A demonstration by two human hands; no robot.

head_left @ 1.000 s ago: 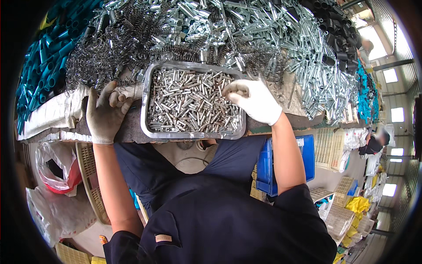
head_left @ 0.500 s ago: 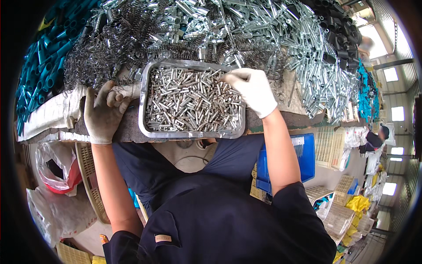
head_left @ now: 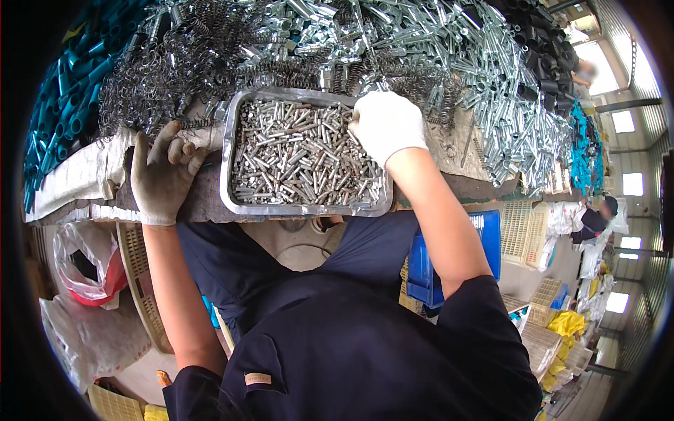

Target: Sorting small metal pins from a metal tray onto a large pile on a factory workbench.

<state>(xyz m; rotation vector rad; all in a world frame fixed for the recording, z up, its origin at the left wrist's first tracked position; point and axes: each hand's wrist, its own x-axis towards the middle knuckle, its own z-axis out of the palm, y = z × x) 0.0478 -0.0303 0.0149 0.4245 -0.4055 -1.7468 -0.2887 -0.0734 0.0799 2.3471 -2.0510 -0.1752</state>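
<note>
A grey rectangular tray (head_left: 226,165) full of short metal pins (head_left: 302,158) sits at the near edge of the bench. My right hand (head_left: 390,126), in a white glove, is over the tray's far right corner. Its fingers curl inward and downward, and the back of the hand hides whatever they grip. Left of the tray, my left hand (head_left: 161,179) in a soiled glove rests at the bench edge. Its thumb and index finger stand apart, the other fingers are bent, and nothing shows in it.
Behind the tray lie heaps of dark coil springs (head_left: 189,63) and shiny metal tubes (head_left: 484,91). Teal tubes (head_left: 70,116) pile up at far left, black parts (head_left: 537,52) at far right. A blue crate (head_left: 484,245) stands below the bench on the right.
My right hand has shifted left and slightly away from me, its back now turned more upward over the fingers. The left hand has hardly moved.
</note>
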